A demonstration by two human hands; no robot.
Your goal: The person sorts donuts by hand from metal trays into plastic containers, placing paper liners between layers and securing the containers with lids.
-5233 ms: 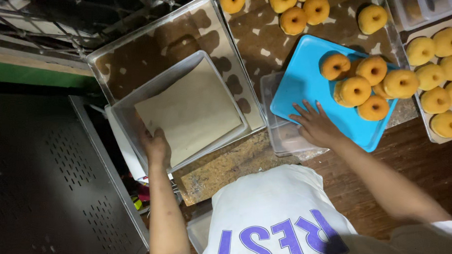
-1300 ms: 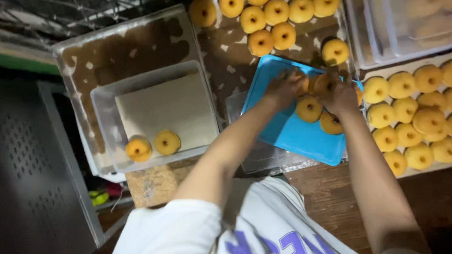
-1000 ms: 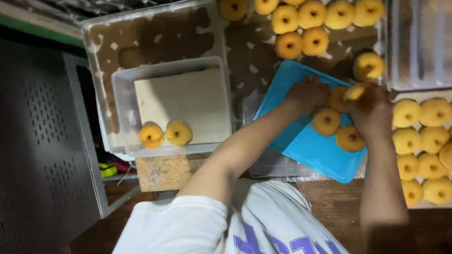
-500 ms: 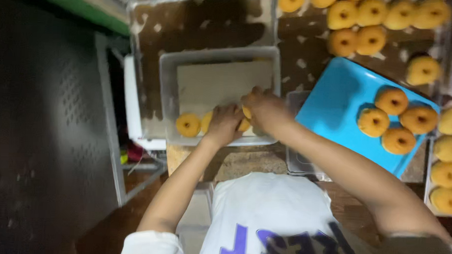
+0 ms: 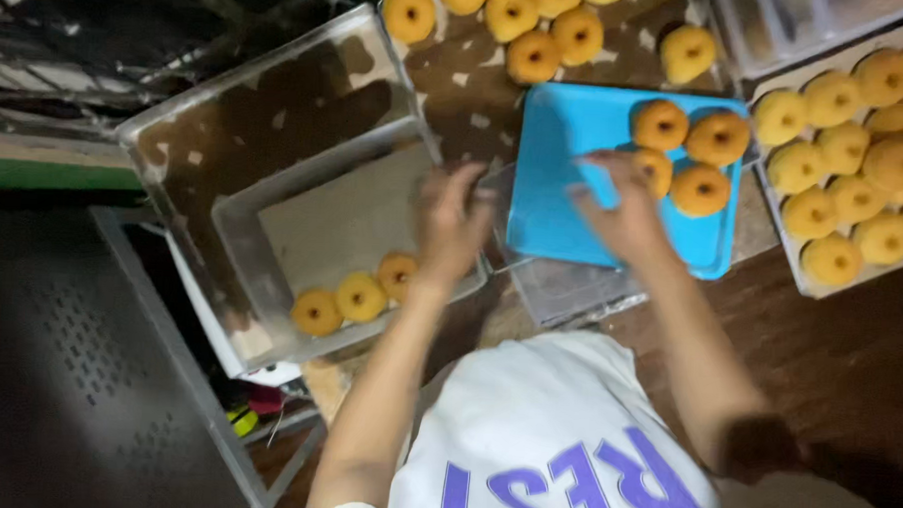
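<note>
My left hand [image 5: 453,224] hovers over the right edge of a clear plastic container [image 5: 234,238] lined with pale paper. It holds nothing and its fingers are apart. A row of three golden doughnuts [image 5: 360,297] lies along the container's near side. My right hand [image 5: 623,210] is spread over a blue tray [image 5: 564,188], just left of several doughnuts [image 5: 718,138] lying on it. That hand is empty too. Both hands are blurred by motion.
A large metal tray [image 5: 156,133] with brown-stained paper sits under the container, with more doughnuts [image 5: 533,55] at its far end. A tray [image 5: 809,287] packed with doughnuts stands at the right. A dark perforated metal rack [image 5: 67,371] is at the left, wooden tabletop [image 5: 828,357] near me.
Both hands have left the container's doughnut row and swung right, the right hand to the blue tray. The camera view has shifted too.
</note>
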